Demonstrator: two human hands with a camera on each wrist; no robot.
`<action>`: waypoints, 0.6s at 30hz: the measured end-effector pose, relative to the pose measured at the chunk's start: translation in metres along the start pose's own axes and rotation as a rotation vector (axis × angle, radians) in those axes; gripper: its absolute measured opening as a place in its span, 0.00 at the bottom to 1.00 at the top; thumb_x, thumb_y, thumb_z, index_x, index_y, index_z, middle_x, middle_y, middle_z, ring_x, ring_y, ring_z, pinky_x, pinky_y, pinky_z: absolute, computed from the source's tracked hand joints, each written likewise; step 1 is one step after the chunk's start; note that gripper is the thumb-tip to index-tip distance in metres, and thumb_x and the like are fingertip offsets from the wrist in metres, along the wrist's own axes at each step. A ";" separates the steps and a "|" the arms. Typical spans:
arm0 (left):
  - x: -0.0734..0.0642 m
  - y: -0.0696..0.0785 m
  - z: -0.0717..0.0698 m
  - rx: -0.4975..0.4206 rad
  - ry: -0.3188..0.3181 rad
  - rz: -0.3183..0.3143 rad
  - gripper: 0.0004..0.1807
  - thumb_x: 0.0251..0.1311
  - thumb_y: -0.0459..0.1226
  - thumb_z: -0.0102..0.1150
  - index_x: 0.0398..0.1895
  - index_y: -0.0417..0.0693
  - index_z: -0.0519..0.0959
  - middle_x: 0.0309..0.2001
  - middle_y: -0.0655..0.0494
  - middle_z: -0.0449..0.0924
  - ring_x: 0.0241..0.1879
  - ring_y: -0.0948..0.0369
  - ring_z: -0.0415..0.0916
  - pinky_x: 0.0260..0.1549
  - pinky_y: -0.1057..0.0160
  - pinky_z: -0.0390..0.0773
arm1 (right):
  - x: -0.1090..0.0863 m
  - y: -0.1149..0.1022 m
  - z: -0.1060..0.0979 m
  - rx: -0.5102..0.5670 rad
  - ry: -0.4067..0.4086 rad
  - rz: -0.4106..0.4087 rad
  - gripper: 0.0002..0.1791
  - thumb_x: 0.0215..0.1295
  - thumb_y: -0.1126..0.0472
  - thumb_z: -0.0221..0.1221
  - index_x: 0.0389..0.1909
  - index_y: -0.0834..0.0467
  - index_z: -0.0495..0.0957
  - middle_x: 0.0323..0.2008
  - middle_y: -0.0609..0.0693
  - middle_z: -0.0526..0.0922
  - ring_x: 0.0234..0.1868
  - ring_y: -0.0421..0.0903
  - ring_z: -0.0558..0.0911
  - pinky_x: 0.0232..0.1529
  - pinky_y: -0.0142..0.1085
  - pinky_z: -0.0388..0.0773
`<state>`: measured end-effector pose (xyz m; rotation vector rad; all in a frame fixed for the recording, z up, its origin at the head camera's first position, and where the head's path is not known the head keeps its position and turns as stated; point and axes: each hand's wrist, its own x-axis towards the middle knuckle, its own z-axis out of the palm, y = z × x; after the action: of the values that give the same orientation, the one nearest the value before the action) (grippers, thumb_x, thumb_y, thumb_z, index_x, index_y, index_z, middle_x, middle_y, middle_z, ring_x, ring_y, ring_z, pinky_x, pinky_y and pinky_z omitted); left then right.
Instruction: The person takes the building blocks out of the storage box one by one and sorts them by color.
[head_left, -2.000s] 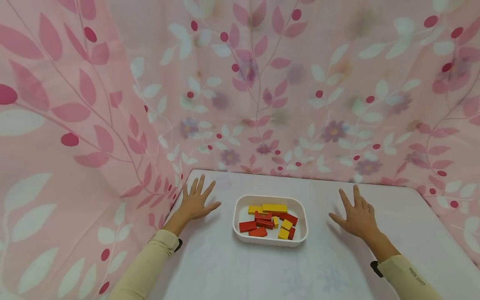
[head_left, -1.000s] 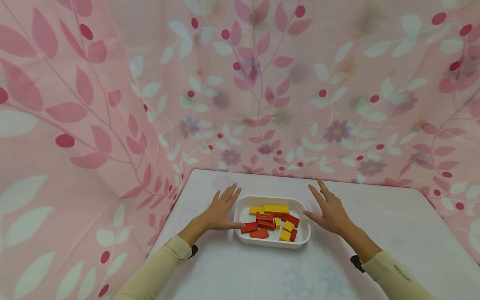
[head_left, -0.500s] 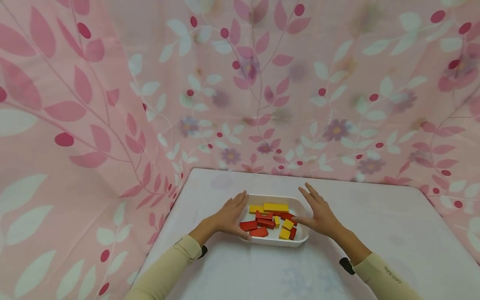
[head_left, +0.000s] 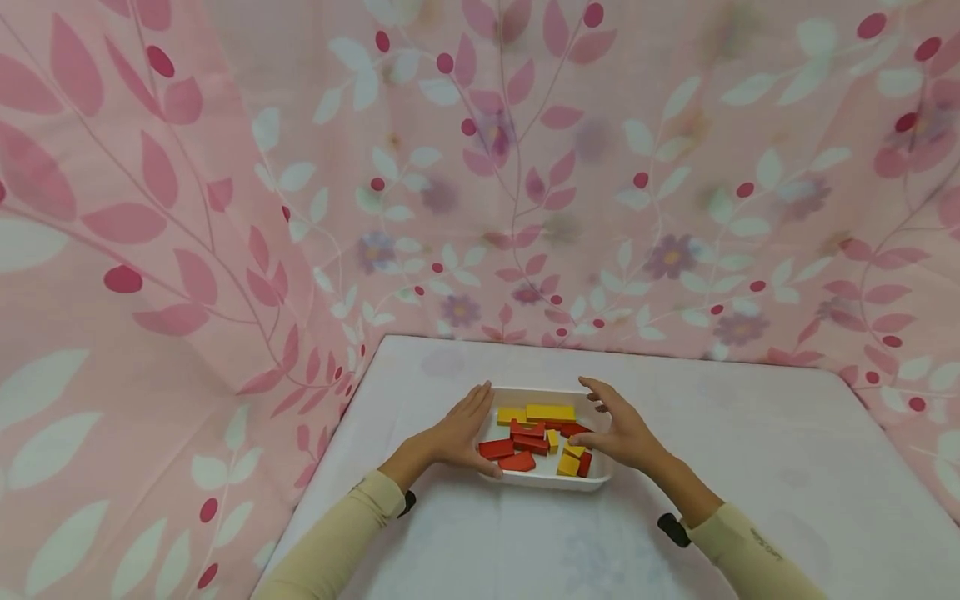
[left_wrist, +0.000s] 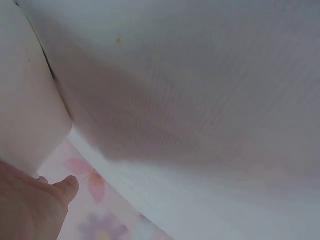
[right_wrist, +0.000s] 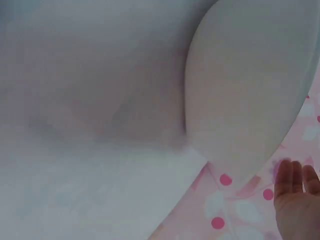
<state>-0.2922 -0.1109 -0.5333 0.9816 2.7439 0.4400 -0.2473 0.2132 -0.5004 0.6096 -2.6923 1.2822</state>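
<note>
A white rounded tray (head_left: 551, 483) holds several red and yellow toy blocks. Two long yellow blocks (head_left: 551, 412) lie at its far side. Red blocks (head_left: 497, 449), one with an arched cut-out, sit left of the middle, and small yellow blocks (head_left: 568, 464) sit at the right. My left hand (head_left: 457, 433) lies along the tray's left end, thumb at the front rim; whether it touches is unclear. My right hand (head_left: 626, 433) is over the right end, hiding part of it, its thumb above a small yellow block. Both wrist views show the tray's outer wall (right_wrist: 245, 95).
A white cloth covers the table (head_left: 420, 533), whose far edge runs behind the tray. Pink leaf-patterned curtains (head_left: 525, 208) hang behind and at the left. Dark bands (head_left: 672, 530) show at both wrists below the beige sleeves.
From wide apart, both hands have moved inward to the tray's ends. In the last half second the right hand has come further left over the tray, while the left has stayed nearly still.
</note>
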 end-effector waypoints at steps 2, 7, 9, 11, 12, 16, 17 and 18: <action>0.001 -0.001 0.000 0.007 -0.004 0.008 0.76 0.38 0.75 0.62 0.80 0.44 0.35 0.81 0.48 0.30 0.80 0.51 0.28 0.76 0.45 0.47 | 0.001 -0.001 0.003 0.032 -0.013 0.003 0.47 0.51 0.53 0.75 0.71 0.53 0.63 0.66 0.59 0.71 0.57 0.60 0.78 0.57 0.55 0.79; 0.003 -0.002 -0.003 0.029 -0.007 0.026 0.76 0.38 0.76 0.61 0.80 0.43 0.35 0.81 0.46 0.31 0.80 0.51 0.28 0.76 0.47 0.47 | 0.008 -0.004 0.009 0.098 -0.075 0.027 0.38 0.55 0.55 0.73 0.66 0.59 0.71 0.58 0.61 0.78 0.48 0.56 0.81 0.48 0.36 0.83; 0.003 -0.001 -0.004 0.014 -0.008 0.031 0.76 0.38 0.75 0.62 0.79 0.42 0.36 0.81 0.45 0.31 0.80 0.50 0.28 0.76 0.47 0.47 | 0.011 -0.004 0.012 0.135 -0.120 0.051 0.36 0.56 0.56 0.72 0.66 0.60 0.71 0.57 0.61 0.79 0.46 0.54 0.81 0.45 0.30 0.82; 0.002 0.000 -0.003 -0.005 -0.013 0.030 0.76 0.38 0.74 0.63 0.79 0.42 0.36 0.81 0.45 0.31 0.80 0.49 0.28 0.76 0.46 0.47 | 0.013 -0.003 0.016 0.183 -0.173 0.068 0.36 0.57 0.59 0.71 0.66 0.61 0.70 0.56 0.62 0.79 0.46 0.54 0.81 0.44 0.28 0.81; 0.001 0.000 -0.003 -0.004 -0.016 0.026 0.76 0.39 0.74 0.63 0.79 0.42 0.35 0.81 0.45 0.31 0.80 0.49 0.28 0.76 0.46 0.47 | 0.013 -0.002 0.018 0.202 -0.198 0.072 0.36 0.58 0.60 0.71 0.66 0.62 0.70 0.56 0.62 0.79 0.46 0.54 0.81 0.44 0.27 0.81; 0.001 0.000 -0.002 -0.020 -0.026 0.012 0.75 0.39 0.74 0.64 0.80 0.44 0.35 0.81 0.46 0.30 0.80 0.50 0.28 0.76 0.47 0.47 | 0.019 0.001 0.021 0.250 -0.243 0.082 0.34 0.58 0.61 0.70 0.65 0.66 0.71 0.57 0.65 0.77 0.44 0.54 0.81 0.43 0.28 0.82; 0.001 0.000 -0.002 -0.021 -0.026 0.008 0.75 0.39 0.74 0.64 0.80 0.44 0.35 0.81 0.47 0.30 0.80 0.50 0.27 0.76 0.47 0.47 | 0.020 0.002 0.022 0.248 -0.247 0.083 0.34 0.58 0.61 0.70 0.64 0.66 0.71 0.57 0.65 0.78 0.44 0.53 0.81 0.43 0.28 0.82; 0.001 0.000 -0.002 -0.029 -0.024 0.006 0.75 0.39 0.73 0.64 0.80 0.45 0.35 0.81 0.47 0.30 0.80 0.50 0.27 0.76 0.47 0.47 | 0.022 0.004 0.023 0.245 -0.247 0.089 0.34 0.57 0.61 0.71 0.64 0.66 0.72 0.56 0.65 0.78 0.43 0.53 0.81 0.42 0.28 0.82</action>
<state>-0.2936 -0.1106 -0.5319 0.9813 2.7060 0.4644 -0.2667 0.1908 -0.5123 0.7257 -2.8035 1.6810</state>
